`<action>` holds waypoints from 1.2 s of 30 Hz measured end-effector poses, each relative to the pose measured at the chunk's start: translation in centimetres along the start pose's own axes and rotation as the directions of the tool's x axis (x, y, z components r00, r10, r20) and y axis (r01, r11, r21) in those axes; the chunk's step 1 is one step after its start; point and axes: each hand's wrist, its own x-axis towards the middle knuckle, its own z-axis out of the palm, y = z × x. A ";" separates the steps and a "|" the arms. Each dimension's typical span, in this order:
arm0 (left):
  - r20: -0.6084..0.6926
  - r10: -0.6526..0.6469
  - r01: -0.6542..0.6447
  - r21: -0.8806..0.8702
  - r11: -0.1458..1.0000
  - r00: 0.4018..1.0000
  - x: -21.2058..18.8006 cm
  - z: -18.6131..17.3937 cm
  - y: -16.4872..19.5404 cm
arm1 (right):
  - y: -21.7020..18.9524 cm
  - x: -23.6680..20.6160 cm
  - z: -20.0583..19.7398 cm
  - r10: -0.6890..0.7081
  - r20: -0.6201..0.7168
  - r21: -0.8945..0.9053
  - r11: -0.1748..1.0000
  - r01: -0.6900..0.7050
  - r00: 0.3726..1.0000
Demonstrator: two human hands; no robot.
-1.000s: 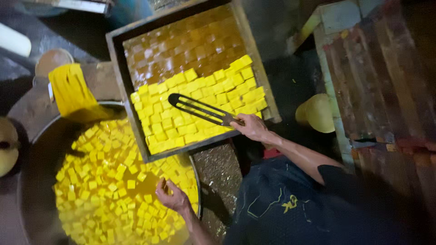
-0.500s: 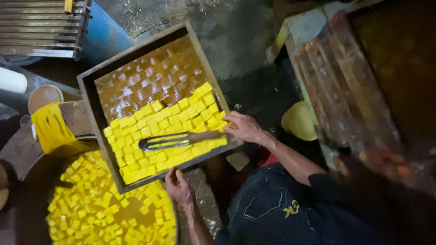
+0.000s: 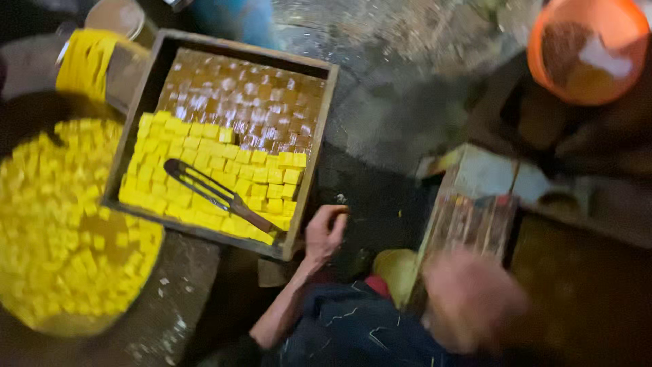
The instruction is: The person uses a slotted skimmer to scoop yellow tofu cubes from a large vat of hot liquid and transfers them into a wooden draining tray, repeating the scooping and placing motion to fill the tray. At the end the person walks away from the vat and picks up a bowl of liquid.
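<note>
Now wooden tray (image 3: 314,146) holds yellow cubes (image 3: 210,180), tongs (image 3: 217,196); pan (image 3: 27,319) likewise.

A shallow square wooden tray (image 3: 318,129) is set at the centre left, with yellow cubes (image 3: 204,177) packed in its near half and glossy brown cubes (image 3: 244,102) in its far half. Long dark metal tongs (image 3: 217,196) are laid across the yellow cubes. A wide round pan of yellow liquid and cubes (image 3: 61,224) is placed left of the tray. A hand (image 3: 324,232) is seen just beside the tray's near right corner. An orange round bowl (image 3: 587,47) is found far right.
</note>
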 end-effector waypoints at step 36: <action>-0.200 -0.320 0.283 -0.192 0.940 0.926 76.5 23.3 -9.8 | 29.7 56.1 -48.2 -0.140 0.176 0.220 0.970 0.099 0.974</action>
